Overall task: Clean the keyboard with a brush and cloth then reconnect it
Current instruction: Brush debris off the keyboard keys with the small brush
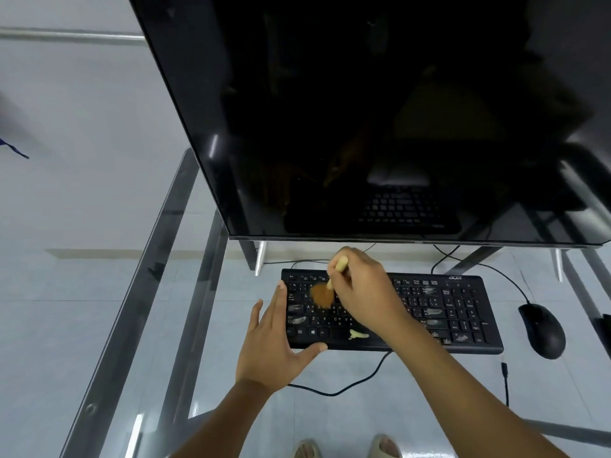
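Observation:
A black keyboard (456,312) lies on the glass desk below the monitor, with pale smudges on several keys and a small yellowish scrap (358,334) near its front edge. My right hand (363,292) grips a brush with a pale handle, and its blurred brown bristles (322,295) sit on the upper left keys. My left hand (274,338) rests flat against the keyboard's left end, thumb along the front edge. The keyboard's black cable (340,390) runs loose over the desk, its USB plug (504,368) lying free at the right. No cloth is in view.
A large dark monitor (363,110) on metal feet overhangs the back of the glass desk (139,325). A black mouse (544,328) with its cable sits right of the keyboard. Feet in sandals show through the glass at the bottom.

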A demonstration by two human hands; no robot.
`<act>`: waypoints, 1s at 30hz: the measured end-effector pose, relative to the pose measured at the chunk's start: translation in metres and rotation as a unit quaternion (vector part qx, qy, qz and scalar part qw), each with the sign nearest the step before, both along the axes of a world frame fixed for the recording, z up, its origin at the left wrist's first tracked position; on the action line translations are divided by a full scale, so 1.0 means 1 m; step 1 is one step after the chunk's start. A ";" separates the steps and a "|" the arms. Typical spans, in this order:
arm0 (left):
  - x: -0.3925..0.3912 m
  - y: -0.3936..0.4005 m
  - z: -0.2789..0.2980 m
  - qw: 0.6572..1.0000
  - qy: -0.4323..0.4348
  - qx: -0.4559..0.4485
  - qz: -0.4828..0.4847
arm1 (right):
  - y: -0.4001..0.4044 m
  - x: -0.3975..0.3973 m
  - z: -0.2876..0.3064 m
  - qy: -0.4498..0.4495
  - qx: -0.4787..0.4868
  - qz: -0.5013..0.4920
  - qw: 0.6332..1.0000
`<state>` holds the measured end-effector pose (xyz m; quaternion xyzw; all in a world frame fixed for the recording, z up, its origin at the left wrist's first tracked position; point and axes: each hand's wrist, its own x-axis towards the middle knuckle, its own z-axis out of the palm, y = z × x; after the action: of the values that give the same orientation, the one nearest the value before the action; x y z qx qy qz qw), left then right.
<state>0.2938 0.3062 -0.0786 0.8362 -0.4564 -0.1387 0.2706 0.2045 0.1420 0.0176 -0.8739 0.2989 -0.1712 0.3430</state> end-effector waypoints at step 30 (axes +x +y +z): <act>0.002 0.002 -0.002 0.999 -0.020 0.034 -0.013 | -0.013 -0.014 0.014 0.112 0.146 0.059 0.981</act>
<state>0.2957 0.3079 -0.0810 0.8416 -0.4677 -0.1410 0.2306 0.1901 0.1294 0.0316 -0.8439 0.3053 -0.0066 0.4411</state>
